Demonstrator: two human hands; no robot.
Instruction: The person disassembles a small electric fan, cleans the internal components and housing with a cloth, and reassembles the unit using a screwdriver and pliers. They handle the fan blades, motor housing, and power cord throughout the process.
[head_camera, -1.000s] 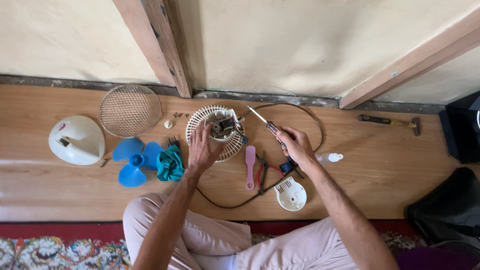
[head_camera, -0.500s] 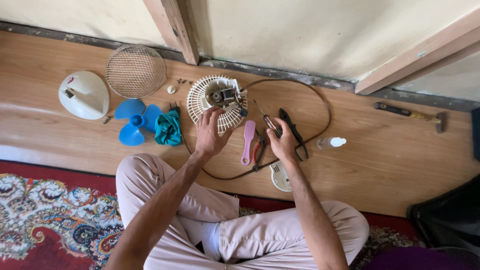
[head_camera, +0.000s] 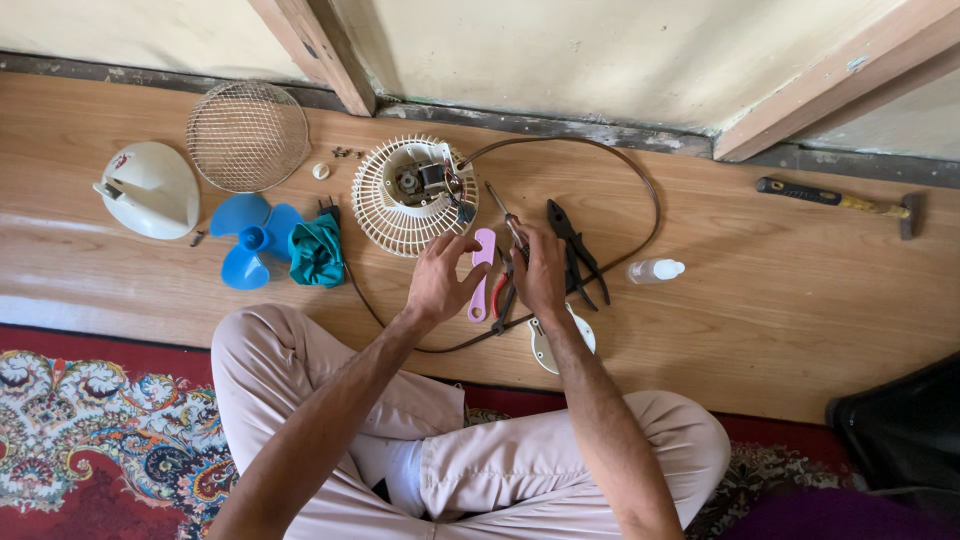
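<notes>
I sit cross-legged at a wooden floor strip. My left hand (head_camera: 440, 280) hovers open just below the white fan grille with its motor (head_camera: 412, 192), fingers spread, next to a pink tool (head_camera: 481, 272). My right hand (head_camera: 541, 272) grips a screwdriver (head_camera: 503, 215) whose tip points up-left toward the motor. Black pliers (head_camera: 572, 250) lie right of that hand, red-handled pliers (head_camera: 503, 292) lie between the hands, and a white round cover (head_camera: 562, 345) sits under my right wrist.
A wire mesh guard (head_camera: 247, 135), white dome housing (head_camera: 150, 188), blue fan blade (head_camera: 250, 238) and teal cloth (head_camera: 317, 252) lie to the left. A brown cord (head_camera: 640, 190) loops around the tools. A small white bottle (head_camera: 656, 270) and hammer (head_camera: 838, 202) lie right.
My left hand has come off the fan grille and drawn back toward me. My right hand with the screwdriver has also pulled back a little. The camera tilted down.
</notes>
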